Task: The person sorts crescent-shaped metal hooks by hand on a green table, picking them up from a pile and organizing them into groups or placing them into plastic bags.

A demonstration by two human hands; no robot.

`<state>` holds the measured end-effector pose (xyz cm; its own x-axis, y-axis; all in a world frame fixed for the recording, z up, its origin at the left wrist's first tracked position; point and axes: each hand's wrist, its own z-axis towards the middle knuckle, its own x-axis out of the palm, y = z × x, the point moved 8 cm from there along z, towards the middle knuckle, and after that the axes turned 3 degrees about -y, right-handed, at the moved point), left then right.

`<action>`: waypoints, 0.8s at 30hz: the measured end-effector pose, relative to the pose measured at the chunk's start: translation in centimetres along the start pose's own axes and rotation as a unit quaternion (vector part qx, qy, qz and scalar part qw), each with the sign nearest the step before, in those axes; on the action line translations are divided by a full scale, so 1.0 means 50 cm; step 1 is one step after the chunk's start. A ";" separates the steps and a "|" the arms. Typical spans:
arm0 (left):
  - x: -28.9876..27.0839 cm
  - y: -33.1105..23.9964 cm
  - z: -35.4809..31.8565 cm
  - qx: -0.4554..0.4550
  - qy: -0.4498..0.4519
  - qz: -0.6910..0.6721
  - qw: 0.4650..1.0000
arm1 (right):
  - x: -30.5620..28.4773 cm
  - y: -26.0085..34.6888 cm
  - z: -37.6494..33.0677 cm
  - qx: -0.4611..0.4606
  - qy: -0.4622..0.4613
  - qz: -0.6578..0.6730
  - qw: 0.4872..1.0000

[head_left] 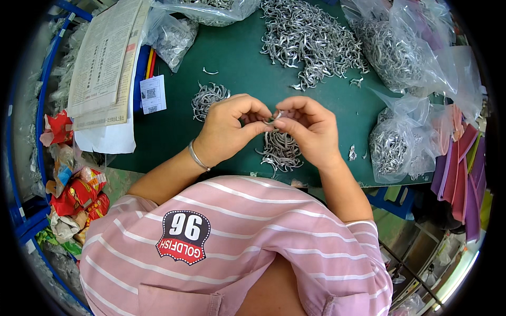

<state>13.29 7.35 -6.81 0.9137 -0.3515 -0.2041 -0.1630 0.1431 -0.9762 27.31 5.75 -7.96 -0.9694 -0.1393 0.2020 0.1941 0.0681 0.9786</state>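
Both hands meet above the green table, pinching one small curved metal piece (271,120) between thumbs and fingertips. My left hand (230,126) comes in from the left, a metal bangle on its wrist. My right hand (311,129) grips the piece from the other side. Just below the fingertips lies a small pile of curved silver metal pieces (281,152), partly hidden by the hands. Another small pile of metal pieces (207,100) rests beyond my left hand, with one loose piece (210,71) farther off. The exact shape of the held piece is mostly covered by fingers.
A large heap of similar metal pieces (311,39) spreads over the far side of the green table (234,52). Filled clear bags (392,142) stand at the right. Newspaper sheets (103,63), a printed label (153,95) and a blue rack (39,121) are at the left.
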 end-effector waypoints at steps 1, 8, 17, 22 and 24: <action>0.003 0.013 -0.003 -0.022 -0.003 -0.043 0.999 | -0.007 -0.002 -0.004 0.010 -0.003 0.011 1.000; 0.015 0.015 -0.007 -0.030 0.024 -0.139 0.990 | -0.024 -0.004 -0.025 -0.005 -0.014 0.044 0.999; 0.032 0.014 -0.010 -0.013 0.038 -0.129 0.991 | -0.031 0.018 -0.053 -0.068 -0.056 0.008 0.996; 0.053 0.033 -0.019 -0.091 0.058 -0.173 0.979 | -0.052 0.006 -0.070 -0.015 -0.077 -0.039 0.996; 0.058 0.043 -0.020 -0.135 0.082 -0.164 0.974 | -0.064 -0.002 -0.075 -0.014 -0.078 -0.092 0.993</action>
<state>15.22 5.69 -9.59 0.8647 -0.4840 0.1346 0.0157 -0.2417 -0.9702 30.97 2.49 -8.58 -0.9999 0.0082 0.0126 0.0128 0.0287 0.9995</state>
